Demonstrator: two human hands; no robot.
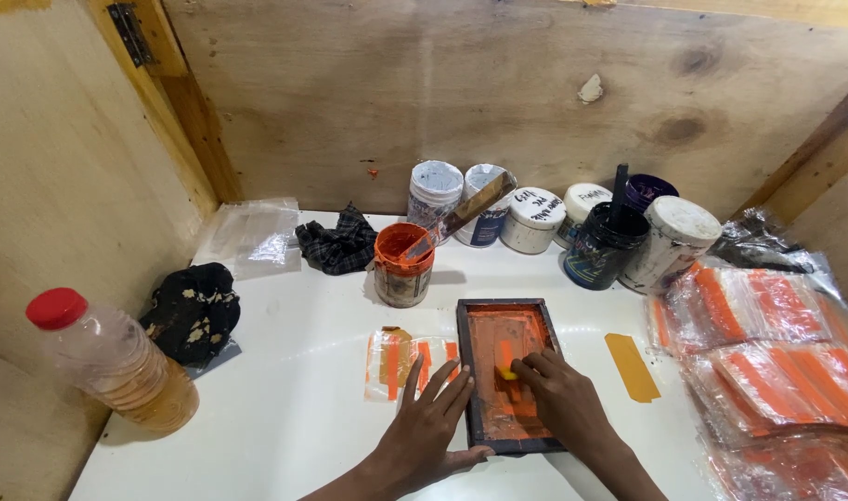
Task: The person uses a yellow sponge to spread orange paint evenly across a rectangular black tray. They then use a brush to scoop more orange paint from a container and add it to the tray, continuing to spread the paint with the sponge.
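Left hand (430,422) lies open, steadying the printing frame (507,375); right hand (558,394) pinches a yellow squeegee (505,371).

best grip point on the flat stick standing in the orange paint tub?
Probably the free upper end of the flat stick, approached from the upper right. It leans that way out of the orange paint tub, its lower end sunk in paint; pinch the broad faces.

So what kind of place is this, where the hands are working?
Probably a small screen-printing workbench. A dark-framed printing screen covered in orange ink lies on the white table, an open pot of orange ink stands behind it, and printed clear bags pile up beside it.
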